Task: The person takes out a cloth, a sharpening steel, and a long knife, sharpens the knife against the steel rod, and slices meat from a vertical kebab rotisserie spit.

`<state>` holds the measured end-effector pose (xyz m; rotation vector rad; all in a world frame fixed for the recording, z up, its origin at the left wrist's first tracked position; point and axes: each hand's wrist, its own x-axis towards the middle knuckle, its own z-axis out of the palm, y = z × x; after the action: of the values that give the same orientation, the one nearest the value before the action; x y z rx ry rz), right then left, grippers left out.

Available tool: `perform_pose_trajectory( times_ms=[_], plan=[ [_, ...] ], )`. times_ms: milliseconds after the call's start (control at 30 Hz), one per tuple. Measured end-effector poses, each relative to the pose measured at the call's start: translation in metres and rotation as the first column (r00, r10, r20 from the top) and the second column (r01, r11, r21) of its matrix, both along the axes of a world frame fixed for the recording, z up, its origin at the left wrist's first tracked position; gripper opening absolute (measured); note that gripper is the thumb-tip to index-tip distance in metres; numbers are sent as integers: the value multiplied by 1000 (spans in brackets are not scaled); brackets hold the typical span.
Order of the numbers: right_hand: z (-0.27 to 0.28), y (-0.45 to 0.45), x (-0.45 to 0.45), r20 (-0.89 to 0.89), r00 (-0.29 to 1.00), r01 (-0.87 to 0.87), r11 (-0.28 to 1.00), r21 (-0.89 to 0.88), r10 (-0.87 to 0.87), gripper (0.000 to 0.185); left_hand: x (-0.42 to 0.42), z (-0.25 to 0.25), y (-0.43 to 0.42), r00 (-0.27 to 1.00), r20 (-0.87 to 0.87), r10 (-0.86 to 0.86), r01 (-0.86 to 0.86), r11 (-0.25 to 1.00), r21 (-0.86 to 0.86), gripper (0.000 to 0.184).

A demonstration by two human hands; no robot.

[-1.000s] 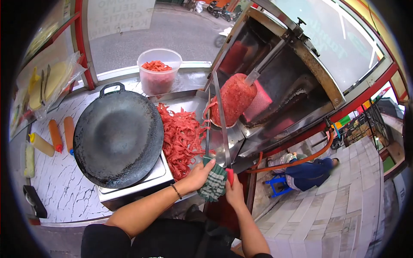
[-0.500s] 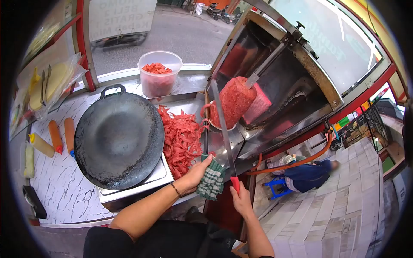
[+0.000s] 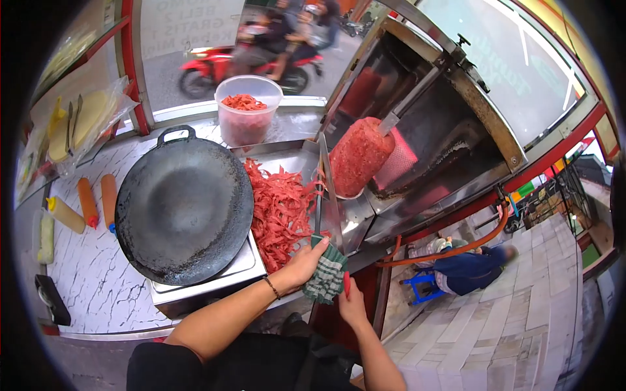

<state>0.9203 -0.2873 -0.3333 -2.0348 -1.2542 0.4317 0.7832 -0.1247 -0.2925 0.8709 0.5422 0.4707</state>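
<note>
My right hand [image 3: 353, 304] is closed around the red handle of a long knife [image 3: 331, 202]. Its blade rises steeply, between the shredded meat and the upright meat cone [image 3: 360, 156], with reddish scraps near the upper part. My left hand [image 3: 306, 264] grips a green-and-white checked cloth [image 3: 325, 277]. A thin dark rod sticks up from the cloth beside the blade; what the cloth wraps is hidden. Past my left fingers, a metal tray [image 3: 287, 158] holds a heap of shredded red meat [image 3: 277, 208]. The cone stands on its spit, apart from the knife.
A black wok [image 3: 186, 208] sits on a steel stove left of the tray. Behind the tray is a clear bucket [image 3: 246, 124] with meat strips. Sauce bottles [image 3: 88, 202] stand far left. The grill housing [image 3: 450, 124] is at right. A person sits outside; a red motorcycle passes.
The knife has moved left, away from the meat cone, towards the tray and the cloth. My right hand has shifted slightly left. A motorcycle with riders has appeared on the road.
</note>
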Motion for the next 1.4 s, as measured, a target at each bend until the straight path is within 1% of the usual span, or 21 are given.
perform_pose_trajectory(
  times_ms=[67,133,200,267,367,467,533,600,667,733,767,867,967,1000,1067,1133,1200,1233,1267,1333,1400],
  plan=[
    [20,17,3,34,999,23,1000,-9,-23,25,0,5,-1,999,-54,2,-4,1000,-31,49],
    [52,38,3,98,995,-12,998,68,5,21,-1,14,-5,1000,-7,1,-2,995,-98,49],
    [68,41,7,76,997,-22,999,24,20,21,-2,21,-6,990,141,-10,54,948,-313,47],
    [88,38,2,53,998,-19,999,47,16,22,-2,15,-8,989,148,-3,48,951,-304,47],
    [95,46,2,-20,1000,-4,996,84,5,23,-13,6,-16,998,34,-43,46,997,-68,46],
    [100,70,-4,-86,996,32,989,144,-20,24,-38,1,-23,999,-5,-53,53,998,43,44],
    [104,87,-7,-95,995,40,963,265,-15,25,-39,-1,-19,997,-25,-67,69,996,61,44],
    [105,110,-1,-91,996,3,949,316,27,20,-28,-4,-14,992,-111,56,-17,946,323,45],
    [116,125,-1,-82,995,-25,930,366,59,16,-21,-1,-20,987,-161,-7,67,927,370,47],
    [132,136,-8,-374,919,4,942,336,129,15,-16,-9,-29,974,-169,150,-41,853,521,44],
    [120,135,-4,-415,899,19,937,347,136,24,-22,1,-30,990,-134,33,22,922,386,41],
    [72,104,-8,-336,939,35,950,311,75,27,-30,2,-24,994,-105,-42,82,908,412,40],
    [39,88,-15,-296,934,-53,896,441,201,27,-28,3,-24,995,-89,-42,75,912,404,39],
    [36,89,-9,-299,933,-52,897,440,200,27,-29,6,-25,995,-91,-37,70,918,390,39],
    [70,105,-8,-524,826,-61,958,279,205,22,-28,1,-21,993,-118,-31,78,904,419,39],
    [69,111,-7,-517,830,-52,951,306,212,18,-25,-10,-20,990,-143,-18,80,892,445,40],
    [31,98,2,-237,963,-54,955,291,126,22,-20,-16,-17,980,-199,-20,111,883,457,40],
    [-13,84,8,-415,903,57,926,372,111,32,-20,-9,-18,990,-137,-18,72,915,396,40],
    [-26,66,2,-706,696,169,924,343,135,42,-22,-2,-17,992,-128,-12,62,916,397,40],
    [1,44,-19,-273,955,-21,948,318,113,42,-25,7,-16,991,-126,-33,81,912,401,40],
    [26,59,-12,-374,919,2,947,321,125,42,-18,-2,-12,997,-76,-23,50,924,378,41]
  ],
)
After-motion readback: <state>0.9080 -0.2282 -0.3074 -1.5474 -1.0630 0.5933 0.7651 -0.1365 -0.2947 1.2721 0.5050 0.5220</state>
